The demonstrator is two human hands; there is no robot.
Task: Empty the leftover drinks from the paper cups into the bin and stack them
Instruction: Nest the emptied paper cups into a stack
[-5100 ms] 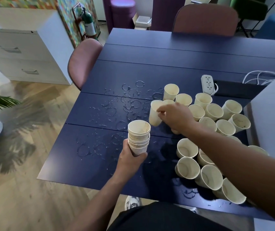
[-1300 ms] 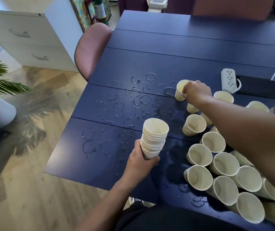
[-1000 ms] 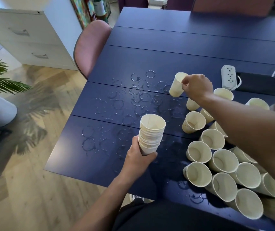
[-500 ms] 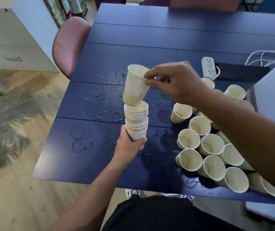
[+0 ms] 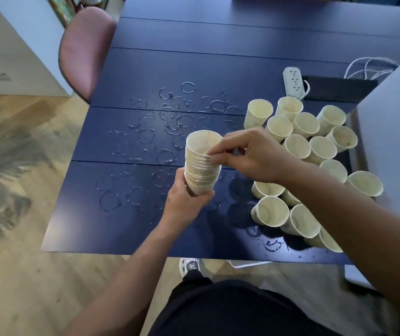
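Presently, at far left, a white cabinet (image 5: 12, 44) stands on the wooden floor (image 5: 19, 275); one pink chair (image 5: 85, 49) sits at the left edge of the dark blue table (image 5: 218, 57). Numerous wet rings (image 5: 169, 122) mark the table's left and middle portion.

Left hand (image 5: 182, 202): fingers and thumb curled round the lower part of the stack of cups (image 5: 202, 163), gripping it firmly and holding it upright above the table. Roughly seven or eight rims show in the stack; the exact number cannot be told.

Right hand (image 5: 249, 156): thumb and forefinger closed in a pinch on the near rim of the top cup (image 5: 203, 144), which is seated in the stack; the remaining fingers are loosely curled and hold nothing.

To the right, loose paper cups (image 5: 303, 146) stand packed together on the table, rims touching or just beside one another. About nine are visible beyond the right forearm and about seven nearer the person, roughly sixteen in all; the arm hides part of the group, so the count is approximate.

Beyond the cups lies one white power strip (image 5: 293, 81), beside a black slab (image 5: 339, 88) and a tangle of white cable (image 5: 368, 66). A white bin (image 5: 397, 141) stands at the table's right edge, just beside the cups. One shoe (image 5: 190, 266) shows below the table edge.
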